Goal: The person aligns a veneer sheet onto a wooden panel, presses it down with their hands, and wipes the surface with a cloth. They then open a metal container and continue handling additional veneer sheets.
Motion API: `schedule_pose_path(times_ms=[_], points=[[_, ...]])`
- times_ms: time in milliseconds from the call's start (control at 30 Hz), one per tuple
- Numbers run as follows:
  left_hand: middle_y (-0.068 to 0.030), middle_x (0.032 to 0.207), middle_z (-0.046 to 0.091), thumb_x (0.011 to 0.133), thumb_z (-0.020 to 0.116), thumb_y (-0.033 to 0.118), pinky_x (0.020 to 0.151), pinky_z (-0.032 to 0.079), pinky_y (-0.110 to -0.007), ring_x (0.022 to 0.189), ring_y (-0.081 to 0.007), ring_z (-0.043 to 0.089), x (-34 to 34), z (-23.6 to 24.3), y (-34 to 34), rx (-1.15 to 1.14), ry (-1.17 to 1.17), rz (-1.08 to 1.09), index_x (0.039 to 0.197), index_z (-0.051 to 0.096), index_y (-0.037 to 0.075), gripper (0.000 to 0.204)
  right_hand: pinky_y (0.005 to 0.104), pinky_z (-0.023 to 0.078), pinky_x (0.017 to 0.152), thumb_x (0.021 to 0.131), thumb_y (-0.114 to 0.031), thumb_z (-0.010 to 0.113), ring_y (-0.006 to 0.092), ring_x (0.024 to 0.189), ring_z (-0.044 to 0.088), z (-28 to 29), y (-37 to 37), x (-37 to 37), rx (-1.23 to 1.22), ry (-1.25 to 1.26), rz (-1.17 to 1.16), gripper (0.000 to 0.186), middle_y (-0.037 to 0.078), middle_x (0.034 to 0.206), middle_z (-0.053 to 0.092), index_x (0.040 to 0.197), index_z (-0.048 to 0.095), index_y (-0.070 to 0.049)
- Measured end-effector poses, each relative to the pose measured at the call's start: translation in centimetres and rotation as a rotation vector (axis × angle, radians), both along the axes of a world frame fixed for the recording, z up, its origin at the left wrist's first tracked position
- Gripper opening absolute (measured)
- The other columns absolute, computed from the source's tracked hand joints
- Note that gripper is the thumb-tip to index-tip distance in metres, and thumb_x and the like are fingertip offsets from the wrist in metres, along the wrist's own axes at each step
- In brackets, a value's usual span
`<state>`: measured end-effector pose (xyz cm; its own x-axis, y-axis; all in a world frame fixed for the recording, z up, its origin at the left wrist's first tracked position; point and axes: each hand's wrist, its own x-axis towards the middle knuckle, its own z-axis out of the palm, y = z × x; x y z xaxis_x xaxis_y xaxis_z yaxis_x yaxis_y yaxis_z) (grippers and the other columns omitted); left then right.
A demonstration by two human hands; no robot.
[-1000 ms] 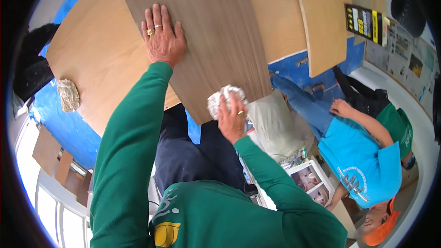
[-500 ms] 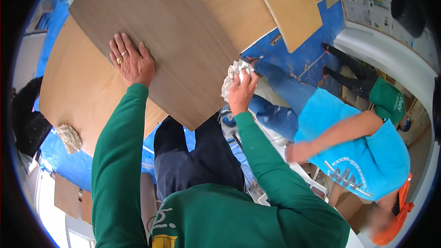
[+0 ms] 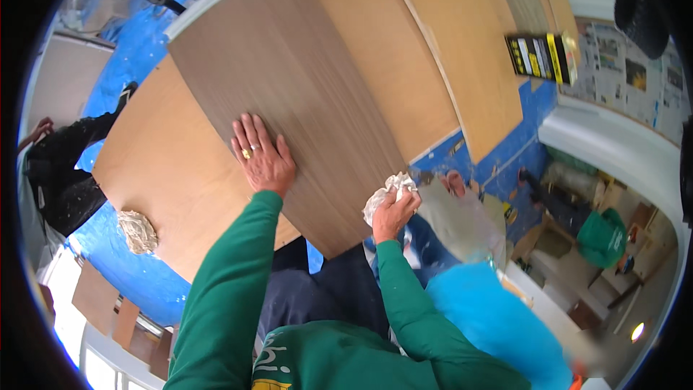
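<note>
A brown wood-grain panel [image 3: 289,50] lies across paler plywood boards in front of me. My left hand [image 3: 266,155] rests flat on its left part, fingers stretched out, with rings on them. At the panel's near right edge my right hand [image 3: 395,211] grips a crumpled white rag [image 3: 386,195], which touches the edge. Another crumpled rag [image 3: 137,232], beige, sits at the left end of the pale plywood [image 3: 166,173].
Further plywood boards [image 3: 455,29] lie to the right, with a black and yellow can [image 3: 538,58] on them. A person in a bright blue shirt [image 3: 498,318] bends close at my right. Another in green [image 3: 603,238] is farther off; dark trousers [image 3: 65,188] show at left. Blue sheeting [image 3: 155,274] covers the floor.
The view has shifted, so boards and hands appear lower and farther right. The person in blue has bent lower beside my right arm. My left hand stays on the panel, my right on the rag.
</note>
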<state>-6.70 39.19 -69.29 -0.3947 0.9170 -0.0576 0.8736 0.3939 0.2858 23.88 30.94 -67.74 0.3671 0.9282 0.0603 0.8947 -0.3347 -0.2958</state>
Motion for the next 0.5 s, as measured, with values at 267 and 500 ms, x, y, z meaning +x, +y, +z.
schedule_pose_path(times_ms=[267,500], points=[[-0.0186,0.184,0.019,0.108,0.057,0.037,0.137,0.010,-0.061,0.171,-0.0423,0.012,-0.2,-0.3,-0.4,-0.035,-0.101,0.012,0.172,0.030,-0.001,0.079,0.0564,0.054,0.093,0.095,-0.018,0.079,0.0445,0.111,0.063,-1.5,19.4,-8.4,0.118,0.011,0.891,0.043,0.023,0.133,0.059,0.132,0.062,-0.005],[-0.0160,0.185,0.017,0.108,0.058,0.038,0.137,0.011,-0.061,0.171,-0.0412,0.011,-0.1,-0.8,-1.1,-0.092,-0.124,0.022,0.172,0.030,0.001,0.080,0.0550,0.053,0.090,0.098,-0.023,0.075,0.0427,0.111,0.062,-1.7,33.3,-18.6,0.227,-0.003,1.196,0.041,0.021,0.131,0.061,0.133,0.063,-0.007]])
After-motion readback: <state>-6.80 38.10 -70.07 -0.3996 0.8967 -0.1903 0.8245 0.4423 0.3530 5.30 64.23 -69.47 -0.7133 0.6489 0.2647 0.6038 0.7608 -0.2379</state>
